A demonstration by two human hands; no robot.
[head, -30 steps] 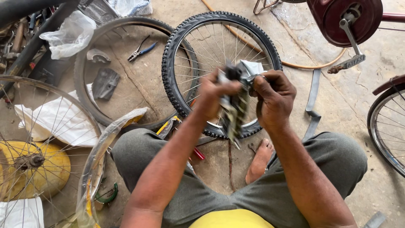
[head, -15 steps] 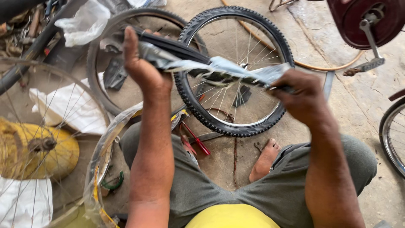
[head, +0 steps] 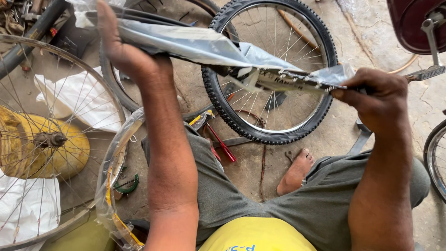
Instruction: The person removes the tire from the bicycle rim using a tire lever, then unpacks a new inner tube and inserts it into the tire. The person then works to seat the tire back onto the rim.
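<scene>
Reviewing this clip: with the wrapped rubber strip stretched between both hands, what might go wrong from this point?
The left hand and right hand hold the plastic-wrapped rubber strip taut; if one end slips, it may snap back toward the other hand. The loose plastic wrapping looks torn and might rip further or drop. The bare foot rests close to the red-handled tool on the floor, so a shift of the leg might catch it.
</scene>
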